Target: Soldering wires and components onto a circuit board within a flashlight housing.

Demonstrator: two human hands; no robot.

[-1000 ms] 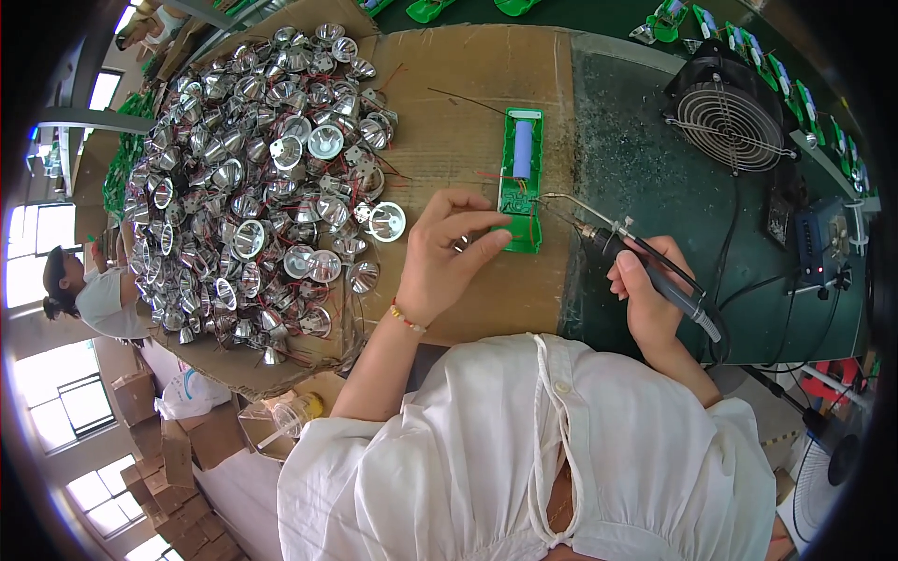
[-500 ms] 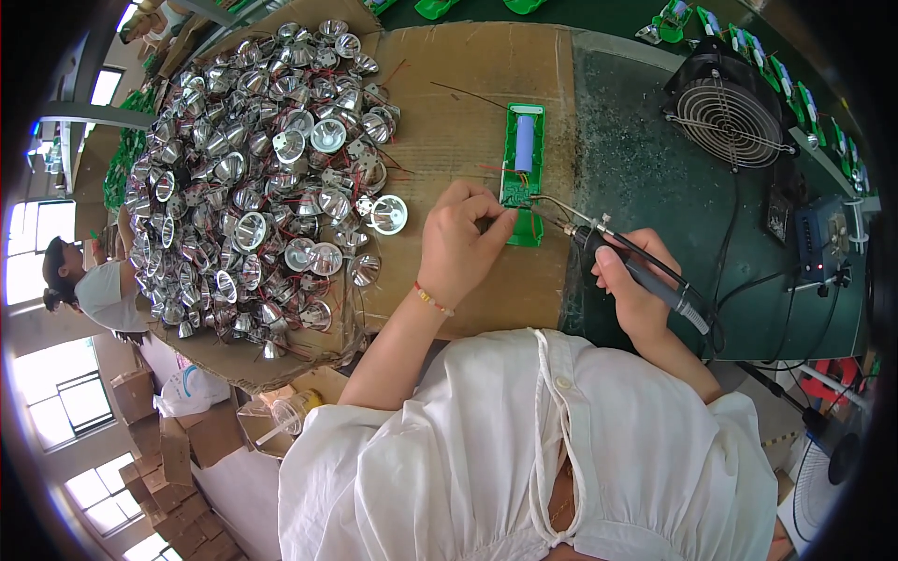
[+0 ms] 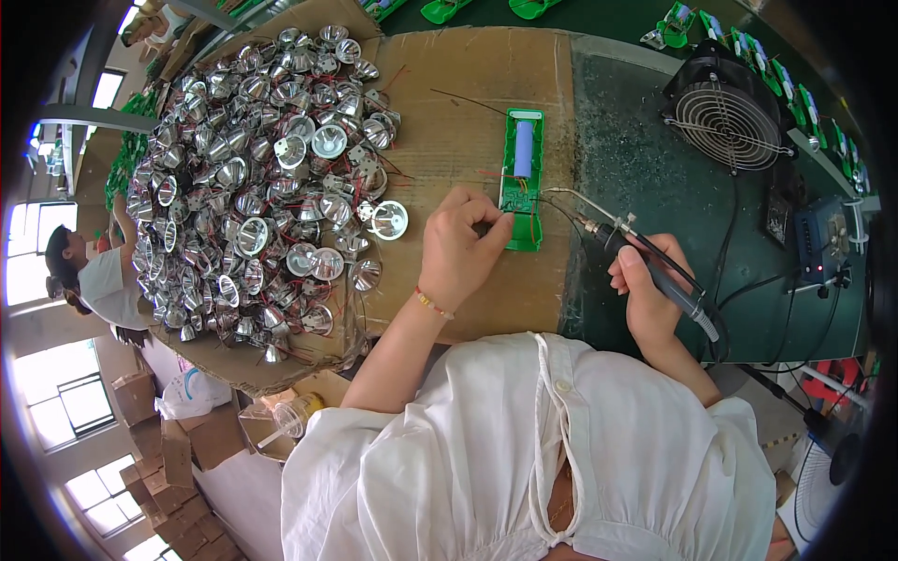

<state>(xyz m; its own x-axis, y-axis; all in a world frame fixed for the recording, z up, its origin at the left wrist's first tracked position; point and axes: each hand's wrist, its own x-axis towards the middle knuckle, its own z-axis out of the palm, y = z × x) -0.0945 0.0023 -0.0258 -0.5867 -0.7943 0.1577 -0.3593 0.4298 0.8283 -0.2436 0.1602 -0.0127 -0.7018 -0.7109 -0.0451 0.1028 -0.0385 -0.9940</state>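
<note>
A long green plastic housing (image 3: 525,232) lies on the cardboard in front of me. Inside it are a purple cylindrical battery cell (image 3: 524,150) and a small green circuit board (image 3: 517,199) with thin red and dark wires. My left hand (image 3: 464,241) rests at the board's left edge, thumb and forefinger pinched together; whatever is between them is too small or hidden to name. In my right hand (image 3: 650,290) is a soldering iron (image 3: 657,276) with a thin curved solder-feed tube (image 3: 585,199) mounted along it. Its tip sits right of the housing, apart from the board.
A large pile of silver reflector cups (image 3: 253,187) with red wires covers the left side on cardboard (image 3: 468,70). At the right stand a black fan with a wire guard (image 3: 725,122) and a blue box unit (image 3: 821,241) with cables. More green housings (image 3: 795,93) line the far right edge.
The soldering iron in my right hand has drawn back from the board, to the right and slightly nearer me. My left hand stays almost in place; the housing sits slightly lower in view.
</note>
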